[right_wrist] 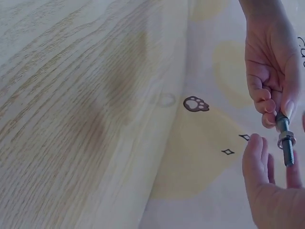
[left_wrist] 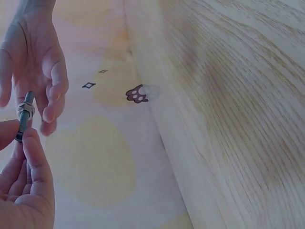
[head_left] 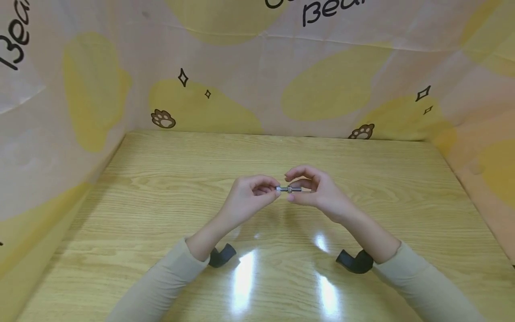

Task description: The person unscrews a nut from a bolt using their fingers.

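Observation:
A metal bolt (head_left: 297, 189) lies level between the two hands, above the table. My left hand (head_left: 248, 197) pinches its head end between thumb and fingers. Partway along the threaded shank sits a nut (right_wrist: 287, 136), with what looks like a thin washer against it. My right hand (head_left: 323, 197) is around the bolt's free end, thumb and fingers spread apart on either side of the nut. In the right wrist view, gaps show between those fingers and the bolt (right_wrist: 288, 156); no grip by the right hand is visible.
Below the hands is a light wood-grain table (head_left: 169, 161). Printed cloth (head_left: 265, 85) with paw marks and yellow patches walls its back and both sides. Black curved pieces show at the left wrist (head_left: 222, 256) and the right wrist (head_left: 356, 262).

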Action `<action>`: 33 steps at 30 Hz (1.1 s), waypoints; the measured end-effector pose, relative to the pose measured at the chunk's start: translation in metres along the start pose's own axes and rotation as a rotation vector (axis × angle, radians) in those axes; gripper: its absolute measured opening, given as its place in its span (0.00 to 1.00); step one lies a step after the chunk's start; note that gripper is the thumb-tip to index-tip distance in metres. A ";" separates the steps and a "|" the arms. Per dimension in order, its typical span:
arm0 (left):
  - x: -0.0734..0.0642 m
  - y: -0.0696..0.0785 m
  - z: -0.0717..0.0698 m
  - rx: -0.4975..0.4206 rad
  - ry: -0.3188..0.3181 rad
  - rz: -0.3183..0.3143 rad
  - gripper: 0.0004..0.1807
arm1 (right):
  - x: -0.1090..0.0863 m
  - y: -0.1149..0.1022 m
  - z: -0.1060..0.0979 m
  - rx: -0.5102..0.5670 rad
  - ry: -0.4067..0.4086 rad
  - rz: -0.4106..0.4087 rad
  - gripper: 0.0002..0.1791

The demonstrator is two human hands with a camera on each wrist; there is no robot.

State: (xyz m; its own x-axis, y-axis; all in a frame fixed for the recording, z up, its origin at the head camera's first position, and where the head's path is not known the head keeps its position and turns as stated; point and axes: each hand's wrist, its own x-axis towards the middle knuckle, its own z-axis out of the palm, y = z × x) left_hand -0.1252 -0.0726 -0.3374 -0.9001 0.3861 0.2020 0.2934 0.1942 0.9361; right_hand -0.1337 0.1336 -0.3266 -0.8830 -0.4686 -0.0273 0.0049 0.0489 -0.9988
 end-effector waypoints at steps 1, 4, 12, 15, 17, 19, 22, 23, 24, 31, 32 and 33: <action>0.000 0.000 0.000 0.004 0.002 0.002 0.06 | 0.000 0.000 0.000 -0.001 -0.001 0.002 0.14; 0.000 0.001 0.000 0.009 0.004 0.005 0.06 | 0.001 0.001 0.000 -0.005 0.006 0.020 0.12; 0.000 0.001 0.001 0.000 0.003 0.015 0.06 | 0.000 -0.001 -0.001 0.008 -0.007 0.023 0.12; 0.001 0.001 0.001 0.000 0.008 0.018 0.07 | 0.000 -0.002 0.000 -0.004 -0.001 0.041 0.10; 0.001 0.001 0.001 0.001 0.007 0.020 0.07 | 0.000 -0.002 0.000 0.002 -0.004 0.040 0.11; 0.001 0.001 0.000 0.000 0.004 0.023 0.06 | -0.001 -0.003 0.000 0.008 -0.011 0.029 0.16; 0.001 0.002 0.000 -0.004 0.005 0.019 0.06 | -0.001 -0.002 -0.001 0.004 -0.013 0.024 0.18; 0.001 0.002 0.000 -0.007 0.007 0.021 0.06 | -0.001 -0.002 0.000 0.006 -0.013 0.028 0.17; 0.001 0.002 0.000 -0.006 0.007 0.023 0.06 | -0.001 -0.002 0.000 0.008 -0.011 0.032 0.16; 0.000 0.003 0.000 0.018 0.007 0.057 0.06 | -0.002 -0.001 -0.001 0.032 0.000 0.007 0.15; 0.000 0.002 0.000 0.022 0.009 0.058 0.06 | -0.001 -0.001 -0.001 0.030 0.001 0.007 0.15; 0.000 0.002 0.000 0.023 0.011 0.056 0.06 | -0.001 -0.001 -0.001 0.029 0.004 0.011 0.14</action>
State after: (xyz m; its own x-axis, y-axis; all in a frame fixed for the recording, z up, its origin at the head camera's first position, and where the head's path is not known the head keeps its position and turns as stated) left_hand -0.1243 -0.0723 -0.3352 -0.8854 0.3870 0.2574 0.3509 0.1933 0.9162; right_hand -0.1330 0.1347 -0.3253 -0.8845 -0.4649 -0.0380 0.0280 0.0283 -0.9992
